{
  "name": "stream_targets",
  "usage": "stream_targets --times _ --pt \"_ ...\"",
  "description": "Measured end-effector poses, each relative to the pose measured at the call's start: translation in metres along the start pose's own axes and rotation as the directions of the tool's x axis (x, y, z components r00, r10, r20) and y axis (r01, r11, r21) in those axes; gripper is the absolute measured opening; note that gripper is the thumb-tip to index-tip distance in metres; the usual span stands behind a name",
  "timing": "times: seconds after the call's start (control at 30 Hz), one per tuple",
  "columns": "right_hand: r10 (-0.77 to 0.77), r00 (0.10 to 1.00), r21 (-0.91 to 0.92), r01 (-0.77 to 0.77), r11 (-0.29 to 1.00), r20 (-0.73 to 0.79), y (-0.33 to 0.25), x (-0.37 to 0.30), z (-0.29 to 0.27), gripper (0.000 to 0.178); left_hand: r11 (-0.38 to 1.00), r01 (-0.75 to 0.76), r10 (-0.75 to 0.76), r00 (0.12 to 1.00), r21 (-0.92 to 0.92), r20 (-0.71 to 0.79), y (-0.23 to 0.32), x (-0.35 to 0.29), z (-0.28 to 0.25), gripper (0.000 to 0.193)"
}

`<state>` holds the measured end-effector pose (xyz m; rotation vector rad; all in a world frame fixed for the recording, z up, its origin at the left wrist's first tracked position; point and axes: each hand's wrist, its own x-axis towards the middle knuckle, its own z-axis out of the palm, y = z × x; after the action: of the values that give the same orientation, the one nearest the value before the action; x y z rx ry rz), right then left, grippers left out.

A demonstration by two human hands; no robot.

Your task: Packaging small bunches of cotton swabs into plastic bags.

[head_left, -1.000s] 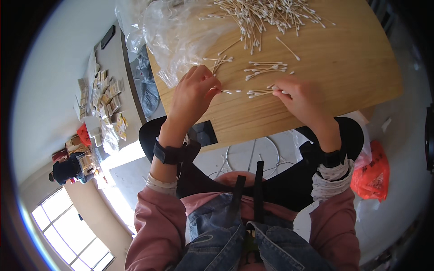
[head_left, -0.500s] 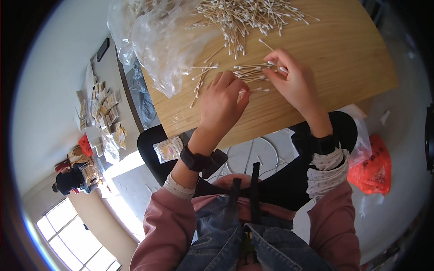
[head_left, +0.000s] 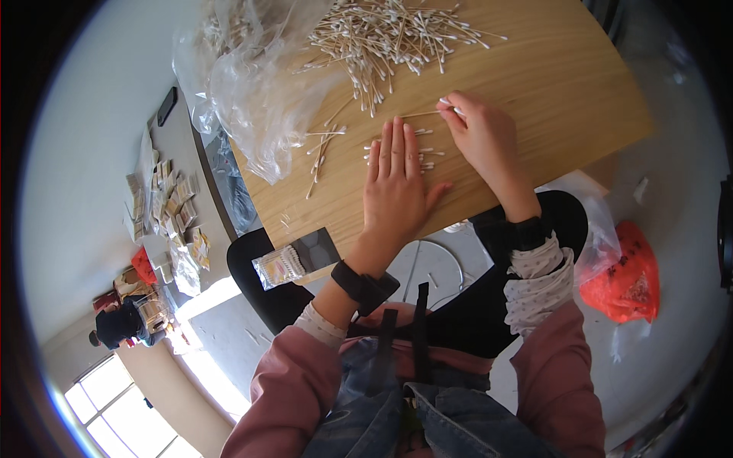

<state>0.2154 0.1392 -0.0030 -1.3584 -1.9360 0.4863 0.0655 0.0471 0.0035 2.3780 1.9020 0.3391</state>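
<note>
My left hand (head_left: 395, 183) lies flat, palm down, on a small bunch of cotton swabs (head_left: 422, 152) on the wooden table (head_left: 550, 84). Just right of it, my right hand (head_left: 482, 133) pinches one cotton swab (head_left: 427, 113) by its tip, close to the tabletop. A large heap of loose cotton swabs (head_left: 385, 34) spreads across the table's far side. A few stray swabs (head_left: 322, 149) lie left of my left hand.
A crumpled clear plastic bag (head_left: 244, 84) sits at the table's far left corner. A small packet of swabs (head_left: 279, 266) rests on the near edge. An orange bag (head_left: 628, 275) lies on the floor at right. Small packets (head_left: 172, 214) cover a grey surface at left.
My left hand has opened and pressed flat onto the small bunch of swabs. My right hand moved farther up the table and took hold of a single swab.
</note>
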Motion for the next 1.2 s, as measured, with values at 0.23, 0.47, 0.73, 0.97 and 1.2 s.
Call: stream_targets --times 0.23,0.47,0.73,0.97,1.2 --pt "-0.170 0.953 0.115 0.145 0.983 0.252 -0.017 -0.021 0.001 0.008 0.996 0.084 -0.085 0.996 -0.041 -0.002 0.019 -0.033 0.000 0.093" --pt "0.266 0.964 0.401 -0.237 0.885 -0.018 -0.032 -0.042 -0.061 0.017 0.995 0.089 -0.088 0.996 0.049 -0.015 -0.006 -0.041 0.002 0.094" --pt "0.749 0.631 0.286 -0.693 0.662 -0.203 0.096 -0.227 -0.187 0.027 0.999 0.036 -0.036 0.993 -0.009 -0.114 -0.007 -0.041 0.005 0.092" --pt "0.564 0.717 -0.117 -0.655 0.747 -0.410 0.146 -0.224 -0.180 0.057 0.998 0.063 -0.063 0.997 -0.001 -0.045 -0.001 -0.057 -0.004 0.096" --pt "0.238 0.900 0.520 -0.014 0.854 -0.366 -0.062 -0.038 -0.053 0.038 0.994 0.094 -0.098 0.993 0.061 0.063 -0.029 -0.060 -0.013 0.098"
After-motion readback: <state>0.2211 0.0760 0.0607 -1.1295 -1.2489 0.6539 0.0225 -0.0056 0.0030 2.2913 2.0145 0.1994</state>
